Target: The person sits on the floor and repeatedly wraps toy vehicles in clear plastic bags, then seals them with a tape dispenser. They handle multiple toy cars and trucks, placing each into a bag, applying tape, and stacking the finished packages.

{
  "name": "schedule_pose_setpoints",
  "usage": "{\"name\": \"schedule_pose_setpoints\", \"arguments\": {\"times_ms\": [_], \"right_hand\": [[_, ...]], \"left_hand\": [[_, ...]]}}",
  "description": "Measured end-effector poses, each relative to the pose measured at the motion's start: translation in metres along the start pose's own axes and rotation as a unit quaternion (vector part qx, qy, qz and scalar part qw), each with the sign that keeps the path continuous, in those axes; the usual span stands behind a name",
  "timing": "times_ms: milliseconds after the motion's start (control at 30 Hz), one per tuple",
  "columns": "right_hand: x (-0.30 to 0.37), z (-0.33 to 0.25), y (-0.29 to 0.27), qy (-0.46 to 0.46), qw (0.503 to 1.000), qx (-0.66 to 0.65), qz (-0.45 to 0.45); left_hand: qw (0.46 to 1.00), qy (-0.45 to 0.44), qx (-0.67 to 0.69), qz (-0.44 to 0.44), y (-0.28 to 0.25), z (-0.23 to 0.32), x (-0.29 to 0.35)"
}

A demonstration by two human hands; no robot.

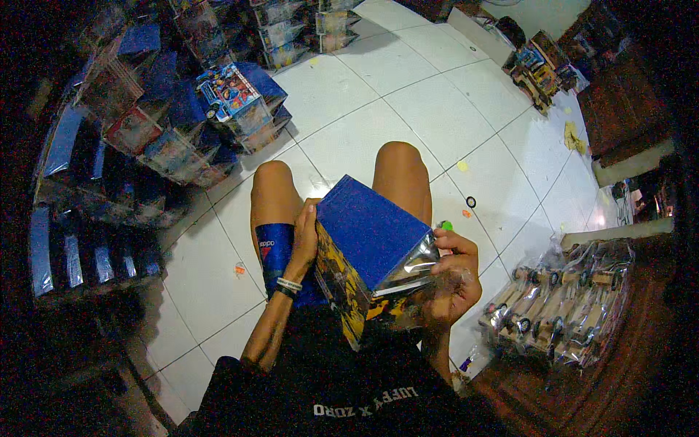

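Note:
A blue-topped box [375,229] is in front of my lap, tilted with one corner toward the far side. Its near side carries a yellow-and-black print, and a shiny clear plastic panel covers the right side. My left hand [306,237] holds it along the left edge, thumb near the top corner. At the right corner, my right hand [457,277] has its fingers bent against the clear plastic; part of that hand is blurred. A small green thing [445,226] shows beside its fingertips, too little to name. What is inside the box is hidden.
Stacked blue boxes with clear windows [175,146] fill the left; a colourful toy vehicle [227,93] tops one. Plastic-wrapped wooden toy vehicles [557,309] lie at right, more wooden toys [539,73] at the far right. A small black wheel [470,202] and scraps lie on white tiles [378,95].

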State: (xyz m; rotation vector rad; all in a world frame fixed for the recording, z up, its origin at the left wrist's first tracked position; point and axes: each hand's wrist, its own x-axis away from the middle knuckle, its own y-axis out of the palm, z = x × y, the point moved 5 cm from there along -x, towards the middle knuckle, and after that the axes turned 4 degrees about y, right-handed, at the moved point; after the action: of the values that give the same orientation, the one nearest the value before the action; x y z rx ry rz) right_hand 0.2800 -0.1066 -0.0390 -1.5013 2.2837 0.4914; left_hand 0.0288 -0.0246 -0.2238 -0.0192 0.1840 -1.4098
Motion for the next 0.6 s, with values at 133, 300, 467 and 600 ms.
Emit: {"name": "schedule_pose_setpoints", "arguments": {"times_ms": [133, 300, 467, 600], "right_hand": [[0.000, 0.004, -0.001, 0.025, 0.999, 0.033, 0.011], [-0.002, 0.011, -0.001, 0.018, 0.998, 0.053, 0.002], [0.011, 0.012, 0.015, -0.012, 0.999, -0.010, -0.044], [0.030, 0.001, 0.035, -0.044, 0.988, 0.095, -0.112]], "left_hand": [[1.000, -0.010, -0.011, 0.003, 0.000, -0.003, -0.005], [0.999, 0.008, -0.033, 0.039, 0.003, -0.003, -0.004], [0.989, 0.028, -0.139, -0.044, 0.002, -0.005, -0.032], [0.985, 0.048, -0.107, -0.123, 0.012, 0.013, -0.072]]}}
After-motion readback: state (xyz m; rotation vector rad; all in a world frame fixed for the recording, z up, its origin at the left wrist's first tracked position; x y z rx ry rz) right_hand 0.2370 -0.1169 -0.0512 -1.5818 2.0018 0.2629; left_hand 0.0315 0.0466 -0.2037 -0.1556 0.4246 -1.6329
